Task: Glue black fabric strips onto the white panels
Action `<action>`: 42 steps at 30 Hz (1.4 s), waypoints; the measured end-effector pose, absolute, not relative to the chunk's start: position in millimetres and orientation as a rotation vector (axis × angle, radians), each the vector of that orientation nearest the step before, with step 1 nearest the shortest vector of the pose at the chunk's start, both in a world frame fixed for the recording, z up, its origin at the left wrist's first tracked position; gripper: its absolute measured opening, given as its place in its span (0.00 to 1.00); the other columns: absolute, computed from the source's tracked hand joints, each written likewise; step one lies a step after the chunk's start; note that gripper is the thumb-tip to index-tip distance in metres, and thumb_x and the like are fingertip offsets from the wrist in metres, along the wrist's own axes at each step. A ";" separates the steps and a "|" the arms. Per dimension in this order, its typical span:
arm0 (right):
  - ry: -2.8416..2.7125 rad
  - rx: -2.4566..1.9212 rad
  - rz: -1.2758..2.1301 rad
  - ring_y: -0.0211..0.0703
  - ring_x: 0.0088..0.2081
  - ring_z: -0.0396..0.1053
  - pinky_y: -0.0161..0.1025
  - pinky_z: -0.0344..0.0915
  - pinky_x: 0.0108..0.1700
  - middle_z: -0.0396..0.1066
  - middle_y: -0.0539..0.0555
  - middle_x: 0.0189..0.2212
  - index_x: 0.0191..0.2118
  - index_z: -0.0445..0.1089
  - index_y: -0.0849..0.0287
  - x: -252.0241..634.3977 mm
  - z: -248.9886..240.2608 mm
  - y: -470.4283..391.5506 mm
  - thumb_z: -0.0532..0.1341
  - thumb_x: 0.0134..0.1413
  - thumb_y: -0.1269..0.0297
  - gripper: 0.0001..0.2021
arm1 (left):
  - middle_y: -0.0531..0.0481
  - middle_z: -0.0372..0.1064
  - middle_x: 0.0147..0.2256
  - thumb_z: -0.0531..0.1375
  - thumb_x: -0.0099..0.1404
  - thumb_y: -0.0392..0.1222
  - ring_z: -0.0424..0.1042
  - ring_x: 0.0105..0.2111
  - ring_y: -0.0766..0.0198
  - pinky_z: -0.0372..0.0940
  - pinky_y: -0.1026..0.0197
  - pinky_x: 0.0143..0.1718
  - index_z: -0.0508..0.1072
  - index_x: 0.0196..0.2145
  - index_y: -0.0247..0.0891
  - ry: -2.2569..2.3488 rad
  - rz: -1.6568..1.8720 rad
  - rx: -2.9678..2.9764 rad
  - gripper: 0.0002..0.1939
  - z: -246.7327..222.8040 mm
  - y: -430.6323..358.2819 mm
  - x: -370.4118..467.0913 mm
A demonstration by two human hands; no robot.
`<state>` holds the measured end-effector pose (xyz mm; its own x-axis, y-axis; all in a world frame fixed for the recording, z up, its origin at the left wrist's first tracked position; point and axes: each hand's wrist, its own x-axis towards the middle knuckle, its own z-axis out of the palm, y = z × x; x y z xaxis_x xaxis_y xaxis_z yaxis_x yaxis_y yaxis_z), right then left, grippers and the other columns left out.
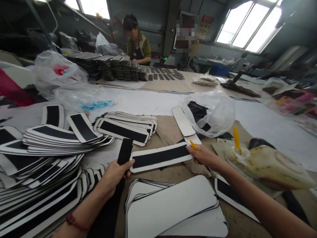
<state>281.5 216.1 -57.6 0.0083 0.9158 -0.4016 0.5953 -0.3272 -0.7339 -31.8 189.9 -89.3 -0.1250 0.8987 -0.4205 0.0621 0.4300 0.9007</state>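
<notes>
A white panel with a black strip [160, 156] is held between both hands at the middle of the table. My left hand [118, 173] pinches its left end, and a black fabric band [125, 150] passes under the same hand. My right hand [199, 154] grips the panel's right end and also has a yellow tool [193, 145] sticking out from its fingers. Just below lies a pile of plain white panels [170, 208]. Above the left hand sits a stack of black-striped panels [123, 130]. A blank white piece [183, 121] lies beyond the right hand.
Large stacks of striped panels [56, 135] fill the left side. A clear plastic bag [215, 112] with black pieces stands behind the right hand. To the right, a yellow handle [236, 137] rises from a plastic-covered container [269, 165]. A person [138, 46] sits across the table.
</notes>
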 end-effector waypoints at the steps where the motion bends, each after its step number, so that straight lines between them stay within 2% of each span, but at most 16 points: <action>1: -1.525 -1.937 1.246 0.30 0.12 0.51 0.30 0.46 0.16 0.53 0.42 0.09 0.23 0.54 0.57 280.7 -56.9 216.7 0.55 0.51 0.52 0.15 | 0.54 0.61 0.12 0.65 0.44 0.52 0.56 0.16 0.70 0.50 0.66 0.19 0.65 0.17 0.36 1.540 0.921 0.886 0.18 -89.5 189.2 -30.3; 10: -1.403 -1.736 1.279 0.28 0.14 0.48 0.29 0.45 0.16 0.52 0.40 0.12 0.24 0.53 0.56 269.8 -23.5 212.3 0.57 0.47 0.55 0.14 | 0.53 0.60 0.11 0.66 0.40 0.56 0.57 0.16 0.68 0.53 0.64 0.20 0.63 0.10 0.37 1.641 1.065 0.871 0.22 -80.7 181.6 -28.4; 16: -1.379 -1.670 1.302 0.26 0.14 0.45 0.29 0.44 0.17 0.51 0.40 0.13 0.24 0.52 0.57 266.5 -6.5 202.8 0.57 0.49 0.59 0.12 | 0.52 0.62 0.12 0.68 0.37 0.56 0.59 0.15 0.66 0.54 0.64 0.18 0.66 0.13 0.35 1.673 1.095 0.768 0.22 -71.1 168.7 -29.9; 22: -1.371 -1.647 1.306 0.26 0.15 0.47 0.28 0.46 0.18 0.52 0.40 0.14 0.25 0.53 0.57 269.0 3.2 191.2 0.56 0.50 0.61 0.11 | 0.53 0.62 0.12 0.70 0.38 0.52 0.60 0.14 0.66 0.55 0.64 0.16 0.69 0.17 0.34 1.643 1.190 0.746 0.20 -66.8 156.4 -30.1; 30: -1.381 -1.610 1.269 0.26 0.15 0.47 0.28 0.46 0.18 0.50 0.39 0.13 0.25 0.52 0.57 273.5 13.5 174.5 0.60 0.45 0.60 0.13 | 0.52 0.62 0.11 0.70 0.34 0.53 0.61 0.12 0.64 0.57 0.63 0.13 0.66 0.13 0.37 1.571 1.295 0.758 0.21 -43.9 140.0 -21.8; 33: -1.388 -1.597 1.253 0.26 0.15 0.47 0.28 0.45 0.18 0.50 0.39 0.14 0.26 0.52 0.57 275.1 17.0 168.2 0.61 0.44 0.59 0.14 | 0.53 0.61 0.11 0.69 0.36 0.52 0.59 0.11 0.65 0.55 0.63 0.11 0.66 0.15 0.37 1.557 1.286 0.782 0.19 -37.3 134.1 -17.7; 37: -1.412 -1.585 1.223 0.27 0.15 0.47 0.29 0.44 0.17 0.50 0.39 0.14 0.26 0.52 0.56 277.3 22.2 161.5 0.61 0.44 0.58 0.15 | 0.58 0.54 0.08 0.69 0.38 0.52 0.53 0.09 0.68 0.48 0.64 0.09 0.65 0.15 0.37 1.603 1.213 0.790 0.20 -32.5 126.8 -15.2; 42: -1.450 -1.566 1.195 0.27 0.15 0.47 0.29 0.44 0.17 0.49 0.39 0.13 0.25 0.52 0.56 279.1 26.3 154.9 0.60 0.45 0.58 0.14 | 0.55 0.60 0.10 0.70 0.35 0.52 0.57 0.11 0.68 0.52 0.65 0.11 0.66 0.17 0.37 1.540 1.322 0.731 0.21 -28.2 120.8 -9.6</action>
<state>279.1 154.9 26.3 -0.0429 0.9840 -0.1728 0.3577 -0.1464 -0.9223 -9.6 120.8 -28.2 -0.3750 0.8862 -0.2721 -0.1345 0.2384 0.9618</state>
